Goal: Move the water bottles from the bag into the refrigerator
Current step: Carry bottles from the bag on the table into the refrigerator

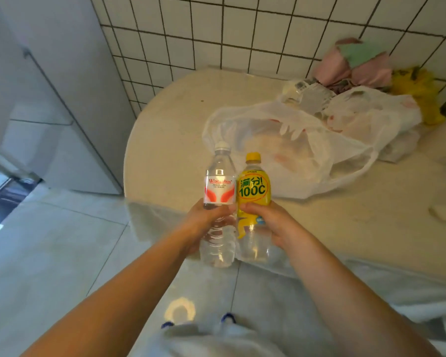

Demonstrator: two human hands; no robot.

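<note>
Left hand [204, 222]: gripping a clear water bottle [219, 202], white cap, red-and-white label, fingers curling round its middle. Right hand [273, 225]: gripping a yellow-labelled bottle [252, 199], yellow cap. Both bottles standing upright, touching side by side, over the table [165, 140] edge. White plastic bag [294, 140]: lying open on the table behind them. Refrigerator [62, 99]: standing at left.

Bag [289, 150] on table [165, 130], behind bottles [219, 191]

Your left hand [204, 222] grips the clear water bottle [219, 202], your right hand [271, 225] grips the yellow-label bottle [252, 199]; both upright, side by side, touching, held over the table [170, 140] edge. Plastic bag [307, 148] lies open behind them. Refrigerator [62, 99] stands left.
</note>
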